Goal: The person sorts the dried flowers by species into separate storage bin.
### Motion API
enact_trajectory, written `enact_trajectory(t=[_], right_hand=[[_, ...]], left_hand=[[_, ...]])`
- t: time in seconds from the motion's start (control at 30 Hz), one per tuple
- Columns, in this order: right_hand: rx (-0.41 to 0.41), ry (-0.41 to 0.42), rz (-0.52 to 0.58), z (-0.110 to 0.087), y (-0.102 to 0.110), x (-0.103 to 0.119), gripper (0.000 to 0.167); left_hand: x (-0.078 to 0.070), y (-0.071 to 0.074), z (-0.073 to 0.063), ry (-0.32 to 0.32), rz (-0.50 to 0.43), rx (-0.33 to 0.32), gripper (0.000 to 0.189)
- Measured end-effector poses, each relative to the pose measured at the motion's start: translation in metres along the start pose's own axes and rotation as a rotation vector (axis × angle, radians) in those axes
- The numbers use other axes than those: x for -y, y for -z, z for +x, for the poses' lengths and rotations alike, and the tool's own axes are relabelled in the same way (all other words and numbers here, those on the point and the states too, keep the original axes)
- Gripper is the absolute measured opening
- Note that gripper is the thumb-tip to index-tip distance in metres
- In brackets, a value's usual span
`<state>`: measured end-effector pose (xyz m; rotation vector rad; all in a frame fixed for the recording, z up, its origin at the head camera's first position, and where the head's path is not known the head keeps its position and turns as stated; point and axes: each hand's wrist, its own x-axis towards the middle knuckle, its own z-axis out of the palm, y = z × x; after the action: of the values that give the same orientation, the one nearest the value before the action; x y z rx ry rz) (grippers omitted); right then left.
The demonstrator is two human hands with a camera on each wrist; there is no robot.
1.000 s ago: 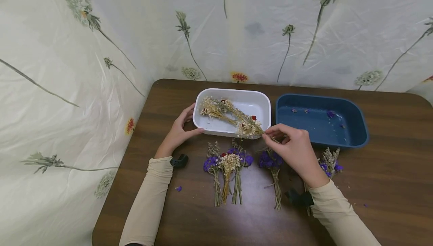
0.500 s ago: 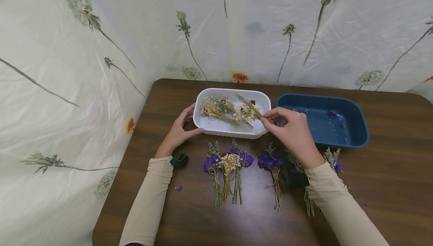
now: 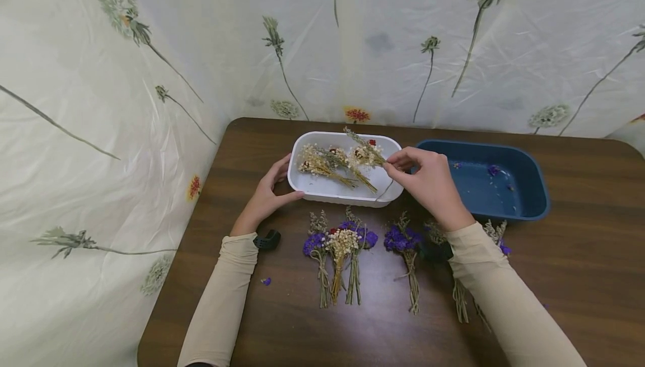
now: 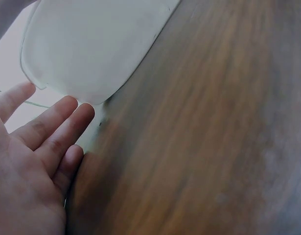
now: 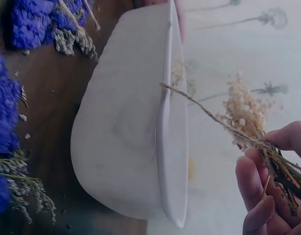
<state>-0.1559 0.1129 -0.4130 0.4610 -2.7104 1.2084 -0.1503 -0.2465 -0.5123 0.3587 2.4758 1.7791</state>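
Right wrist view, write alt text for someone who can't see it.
A right hand pinches a bundle of dried cream flowers by its stems, a loose twine stretching left. A white tub fills the middle; purple flowers lie on the wooden table at left.

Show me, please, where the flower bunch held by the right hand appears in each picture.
Head: the bunch is just right of centre, over the white tub.
Left wrist: not in it.
Right wrist: at the right edge, about mid-height.
Landmark in all three: the white tub.
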Motion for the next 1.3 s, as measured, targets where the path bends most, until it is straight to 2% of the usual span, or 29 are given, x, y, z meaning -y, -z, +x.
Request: enact_trajectory(t=[0.1,0.2,0.27,0.53,0.87,1.03,1.13,1.3], right_hand=[[0.002,0.007,-0.004,0.006,0.000,-0.001,0.014],[0.001,0.005,-0.008,0.012,0.000,0.000,0.014],[-0.003,0.004,-0.006,0.016,-0.001,0.000,0.014],[0.024,-0.010,0.013,0.030,-0.002,0.002,0.015],[0.107,-0.022,-0.006,0.048,-0.012,-0.001,0.014],[0.143,-0.039,-0.026,0.056,-0.015,-0.002,0.016],[0.162,-0.036,-0.039,0.061,-0.017,-0.002,0.016],[0.185,-0.014,-0.054,0.072,-0.021,0.001,0.017]], left_hand=[[-0.007,0.000,-0.001,0.009,-0.007,0.007,0.094],[-0.022,0.000,-0.005,0.013,-0.016,0.018,0.092],[-0.025,0.000,-0.005,0.018,-0.012,0.024,0.092],[-0.001,0.000,0.001,0.003,0.001,0.005,0.096],[0.005,0.000,0.001,-0.016,-0.010,0.000,0.093],[0.004,0.000,0.001,-0.002,-0.005,0.006,0.094],[-0.001,0.000,0.001,0.011,-0.012,0.010,0.095],[-0.027,0.002,-0.005,0.017,-0.010,0.024,0.092]])
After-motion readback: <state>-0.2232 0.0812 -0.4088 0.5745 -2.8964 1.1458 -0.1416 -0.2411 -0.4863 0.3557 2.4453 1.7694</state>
